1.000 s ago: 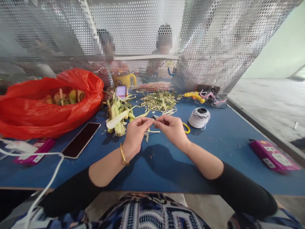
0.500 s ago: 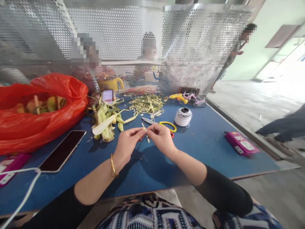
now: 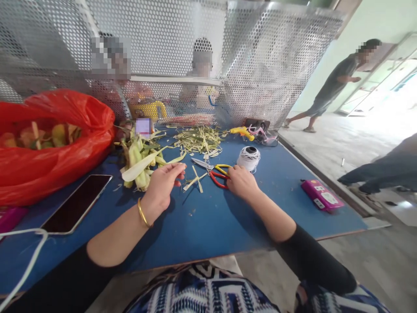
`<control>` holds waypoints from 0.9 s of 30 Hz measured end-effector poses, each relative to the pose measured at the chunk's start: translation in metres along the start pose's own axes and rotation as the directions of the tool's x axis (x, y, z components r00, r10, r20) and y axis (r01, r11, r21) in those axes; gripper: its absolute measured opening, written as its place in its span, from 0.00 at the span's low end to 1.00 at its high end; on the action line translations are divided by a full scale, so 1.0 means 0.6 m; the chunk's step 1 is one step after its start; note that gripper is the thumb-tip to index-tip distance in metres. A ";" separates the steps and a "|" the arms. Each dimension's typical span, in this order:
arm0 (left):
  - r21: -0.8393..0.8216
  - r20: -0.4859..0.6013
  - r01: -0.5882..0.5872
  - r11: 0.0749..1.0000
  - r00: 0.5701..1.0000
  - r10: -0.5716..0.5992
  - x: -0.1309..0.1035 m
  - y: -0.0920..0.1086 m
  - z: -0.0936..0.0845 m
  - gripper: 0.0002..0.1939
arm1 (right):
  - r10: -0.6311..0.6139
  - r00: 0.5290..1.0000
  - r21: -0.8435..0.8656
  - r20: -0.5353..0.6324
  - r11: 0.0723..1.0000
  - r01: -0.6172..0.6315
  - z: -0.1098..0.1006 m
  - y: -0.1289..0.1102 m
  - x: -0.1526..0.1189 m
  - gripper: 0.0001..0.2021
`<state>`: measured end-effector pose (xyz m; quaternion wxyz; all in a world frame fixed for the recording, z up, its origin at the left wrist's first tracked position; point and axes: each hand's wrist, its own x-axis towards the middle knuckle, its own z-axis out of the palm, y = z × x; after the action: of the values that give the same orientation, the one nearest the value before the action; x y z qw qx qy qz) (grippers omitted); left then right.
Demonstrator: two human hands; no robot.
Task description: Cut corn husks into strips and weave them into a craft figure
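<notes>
My right hand point(image 3: 243, 182) is closed at the handles of the scissors point(image 3: 204, 164), which have one yellow and one red loop and lie on the blue table. My left hand point(image 3: 165, 182), a gold bangle at its wrist, is held in a pinch above the table; anything between its fingertips is too small to make out. Between the hands, thin pale husk strips point(image 3: 196, 180) lie crossed on the tabletop. Beside the left hand sits a bunch of pale green corn husks point(image 3: 138, 163). A spool of white thread point(image 3: 249, 159) stands just behind the right hand.
Shredded husk strips point(image 3: 198, 140) are piled at the back, near a yellow glue gun point(image 3: 242, 132). At left are a red plastic bag point(image 3: 87, 161) and a phone point(image 3: 77, 203); at right, a purple packet point(image 3: 321, 195). A perforated screen point(image 3: 163, 43) stands behind. A person point(image 3: 335, 82) walks beyond it.
My hands have parted: the right moved right onto the scissors' handles, the left drew back left. The strips they held together now lie crossed on the table. The person at right has walked further right.
</notes>
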<state>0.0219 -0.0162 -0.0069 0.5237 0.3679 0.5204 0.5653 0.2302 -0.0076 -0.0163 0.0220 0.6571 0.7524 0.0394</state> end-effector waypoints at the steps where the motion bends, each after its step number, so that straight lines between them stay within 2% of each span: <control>1: -0.004 0.018 -0.011 1.000 1.000 0.011 0.003 0.002 0.002 0.13 | -0.005 1.000 -0.008 0.020 1.000 0.005 -0.001 0.005 0.004 0.13; 5: 0.000 0.042 -0.052 0.999 0.998 0.052 0.014 0.005 0.001 0.11 | -0.037 0.995 -0.038 0.097 0.998 0.041 -0.012 0.002 -0.007 0.10; 9: 0.077 0.062 -0.094 0.993 0.994 0.090 0.023 -0.001 -0.017 0.10 | -0.019 0.990 -0.044 0.140 0.999 0.025 -0.019 -0.005 -0.065 0.09; 11: 0.167 0.129 -0.119 0.979 0.987 0.098 0.024 -0.004 -0.023 0.09 | 0.021 0.992 -0.037 0.122 0.999 -0.016 -0.016 -0.002 -0.096 0.08; 13: 0.248 0.233 -0.203 0.947 0.962 0.145 0.020 -0.007 -0.024 0.07 | 0.062 0.993 -0.005 0.099 0.998 -0.062 -0.012 0.001 -0.118 0.08; 15: 0.306 0.385 -0.368 0.878 0.891 0.239 0.014 -0.010 -0.021 0.05 | 0.091 0.993 0.020 0.076 0.996 -0.092 -0.007 0.001 -0.132 0.08; 18: 0.374 0.605 -0.599 0.708 0.736 0.304 0.006 -0.016 -0.017 0.07 | 0.075 0.992 0.073 0.101 0.994 -0.083 -0.005 -0.011 -0.145 0.07; 19: 0.403 0.651 -0.650 0.644 0.698 0.297 0.006 -0.019 -0.017 0.07 | 0.059 0.991 0.100 0.122 0.992 -0.071 -0.006 -0.017 -0.147 0.07; 21: 0.475 0.695 -0.715 0.513 0.662 0.279 0.008 -0.023 -0.021 0.07 | 0.029 0.987 0.133 0.161 0.990 -0.051 -0.009 -0.027 -0.150 0.07; 22: 0.520 0.700 -0.727 0.447 0.664 0.265 0.010 -0.023 -0.025 0.08 | 0.019 0.985 0.129 0.174 0.991 -0.041 -0.012 -0.030 -0.151 0.07; 24: 0.623 0.678 -0.703 0.342 0.704 0.212 0.014 -0.021 -0.032 0.08 | 0.000 0.980 0.094 0.198 0.995 -0.019 -0.016 -0.033 -0.149 0.07; 27: 0.728 0.610 -0.627 0.276 0.777 0.154 0.018 -0.011 -0.041 0.09 | -0.044 0.978 0.063 0.205 0.998 0.031 -0.016 -0.032 -0.142 0.06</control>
<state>-0.0021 -0.0110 -0.0194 0.1712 0.8232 0.5014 0.2042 0.2220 -0.0946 -0.0098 0.0811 0.6437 0.7592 -0.0516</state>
